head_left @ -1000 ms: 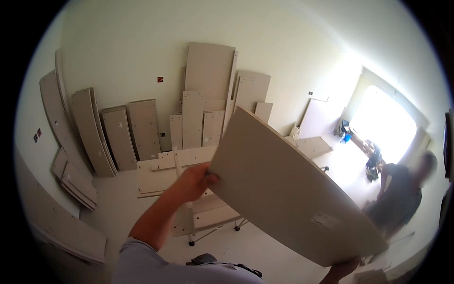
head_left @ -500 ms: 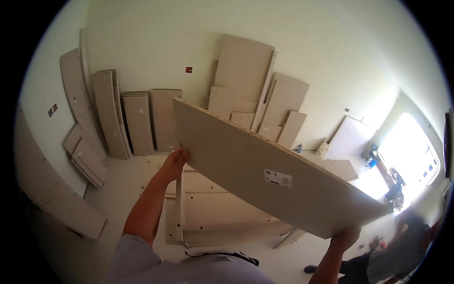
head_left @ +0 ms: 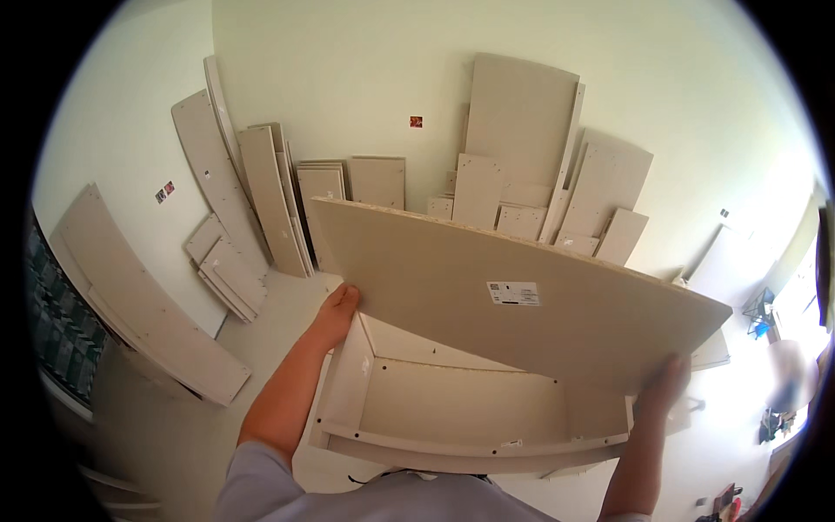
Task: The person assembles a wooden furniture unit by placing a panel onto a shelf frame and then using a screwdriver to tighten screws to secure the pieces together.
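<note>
A long greyish-beige particleboard panel [head_left: 417, 261] with a white sticker [head_left: 513, 293] is held up in front of me, its rough chipboard edge on top. My left hand [head_left: 343, 306] grips its lower left part, thumb showing on the near face. Its lower right corner is held by my right hand [head_left: 665, 383], whose fingers are partly hidden behind the board. Beneath the panel stands an open box-like cabinet frame [head_left: 470, 402] of the same beige boards, with dark holes along its near edge. The panel hides the frame's far side; whether they touch I cannot tell.
Several boards lean on the back wall, among them a tall wide panel [head_left: 522, 122] and a narrow stack [head_left: 274, 200]. A long board [head_left: 156, 304] leans at the left beside a dark patterned panel [head_left: 65, 313]. Tools [head_left: 726, 505] lie on the floor at lower right.
The panel has come closer to level, its right end raised, and now sits over the cabinet frame. My view has turned right to left, and the person at lower right is mostly out of it.
</note>
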Tool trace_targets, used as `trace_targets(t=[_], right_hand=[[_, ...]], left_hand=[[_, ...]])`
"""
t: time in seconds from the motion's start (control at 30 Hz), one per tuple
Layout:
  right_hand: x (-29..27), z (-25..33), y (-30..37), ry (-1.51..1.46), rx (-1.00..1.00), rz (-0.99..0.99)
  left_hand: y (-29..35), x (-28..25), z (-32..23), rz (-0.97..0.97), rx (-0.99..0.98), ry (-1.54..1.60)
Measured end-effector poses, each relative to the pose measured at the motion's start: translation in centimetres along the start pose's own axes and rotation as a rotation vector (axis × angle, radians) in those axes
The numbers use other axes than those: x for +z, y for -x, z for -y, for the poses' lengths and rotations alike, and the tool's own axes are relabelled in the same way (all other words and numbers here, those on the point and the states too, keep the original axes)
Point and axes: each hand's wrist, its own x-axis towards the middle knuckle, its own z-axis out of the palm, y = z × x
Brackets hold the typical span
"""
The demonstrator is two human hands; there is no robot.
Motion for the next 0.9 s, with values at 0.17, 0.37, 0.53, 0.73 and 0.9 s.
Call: trace_targets(t=[0.17, 0.37, 0.53, 0.73, 0.9], right_hand=[[0.3, -2.5, -1.1, -0.180, 0.085, 0.037], [2.7, -2.4, -5.9, 0.054, 0.176, 0.250], [4.4, -7.2, -7.9, -0.218, 0.149, 0.277], [7.5, -8.1, -9.4, -0.423, 0.209, 0.355], [8.2, -8.5, -9.5, -0.423, 0.245, 0.383]], left_hand=[[1.3, 1.1, -2.8, -0.041, -0.042, -0.161], [-2.0, -2.8, 7.9, 0.003, 0.121, -0.418], [-1.3, 0.4, 4.1, -0.004, 0.073, -0.173], [-0.9, -0.8, 4.2, -0.149, 0.004, -0.084], [-0.8, -1.7, 5.3, -0.136, 0.045, -0.175]])
